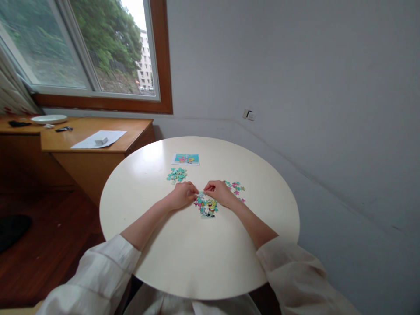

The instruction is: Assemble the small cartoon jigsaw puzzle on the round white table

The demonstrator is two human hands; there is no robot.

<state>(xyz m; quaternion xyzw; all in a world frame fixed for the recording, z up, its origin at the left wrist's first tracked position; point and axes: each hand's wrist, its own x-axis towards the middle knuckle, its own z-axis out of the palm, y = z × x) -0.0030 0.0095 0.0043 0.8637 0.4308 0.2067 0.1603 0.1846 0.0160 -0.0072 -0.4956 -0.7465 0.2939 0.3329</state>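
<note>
A partly joined jigsaw puzzle (208,209) with a yellow cartoon figure lies on the round white table (193,253). My left hand (183,195) is at its upper left edge, thumb and forefinger pinched together. From the upper right, my right hand (218,191) pinches in the same way. Between the two sets of fingertips is a small pale green jigsaw piece (201,192), at the puzzle's top edge; whether it is joined there I cannot tell. Loose pink and green pieces (236,188) lie beyond my right hand, which hides some of them.
A heap of teal pieces (177,175) sits behind my left hand, with a picture card (186,159) farther back. To the left, a wooden desk (88,124) holds a white sheet with a small white box (101,141) and a white plate (49,119).
</note>
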